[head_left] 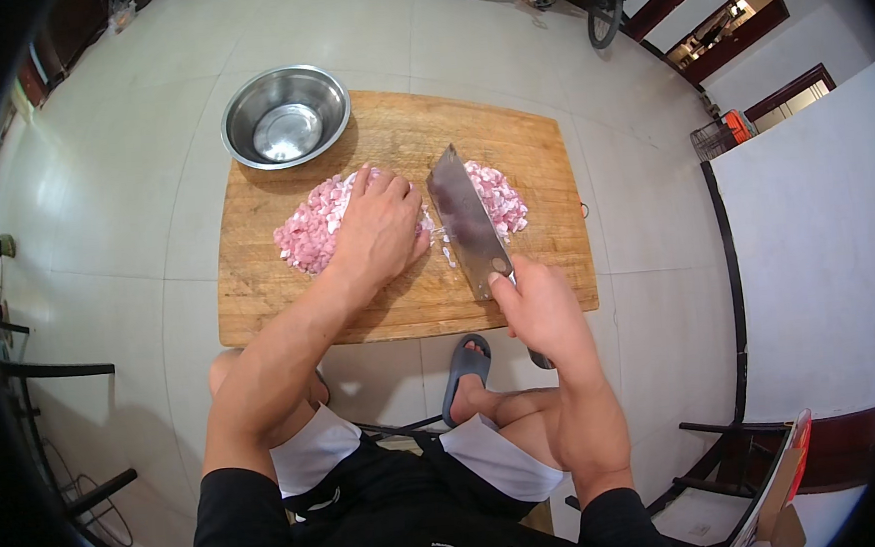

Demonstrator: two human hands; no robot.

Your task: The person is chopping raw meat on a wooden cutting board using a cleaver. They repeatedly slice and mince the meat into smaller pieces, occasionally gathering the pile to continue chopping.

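My right hand [544, 302] is wrapped around the handle of a cleaver [469, 216], thumb against the base of the wide blade. The blade stands slanted on a wooden cutting board [289, 303], pointing away from me. To its left, a heap of diced pink and white meat [307, 231] lies under my left hand [382, 222], whose fingers are bent over the right part of the heap; their tips are partly hidden. A smaller heap of diced meat [498, 198] sits along the blade's right side. Small scraps lie between my left hand and the blade.
A shiny steel bowl [290, 152] with nothing in it stands at the board's far left corner. Below the near edge are my knees and a grey slipper [464, 372]. Black metal legs [73, 369] stick out at left; a cardboard box [782, 528] is at lower right.
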